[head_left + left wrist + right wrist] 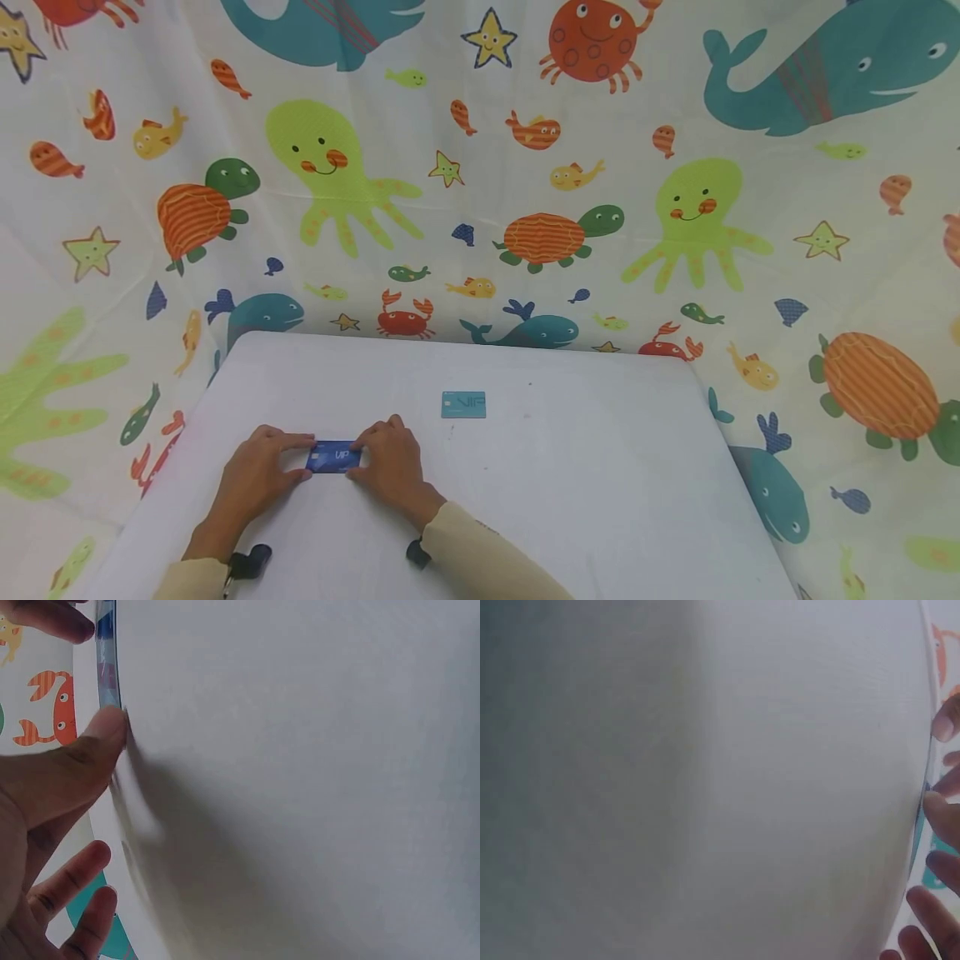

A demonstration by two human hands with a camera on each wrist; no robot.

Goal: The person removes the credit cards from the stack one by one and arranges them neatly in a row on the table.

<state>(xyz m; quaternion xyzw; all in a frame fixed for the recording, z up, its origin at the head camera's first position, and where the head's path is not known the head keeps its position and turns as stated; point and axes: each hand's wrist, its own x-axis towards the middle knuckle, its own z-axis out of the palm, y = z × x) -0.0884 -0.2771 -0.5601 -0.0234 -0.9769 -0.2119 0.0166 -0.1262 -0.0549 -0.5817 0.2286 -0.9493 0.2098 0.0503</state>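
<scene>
A dark blue card (334,457) with "VIP" lettering is held between both hands over the left part of the white table. Its left end is pinched between thumb and fingers of the left hand (255,468). At the opposite end, the right hand (392,462) grips the card's short side. Seen from the left wrist, the card (107,656) appears nearly edge-on, with the thumb of the left hand (56,780) at its end. The right wrist view catches only the fingertips (941,814) along its right border. A teal VIP card (463,405) lies farther back, right of the hands.
The white table (600,475) stretches out to the right of the hands. Behind and beside it hangs a curtain (420,242) printed with sea animals. Each wrist carries a small black camera (251,562) below the hand.
</scene>
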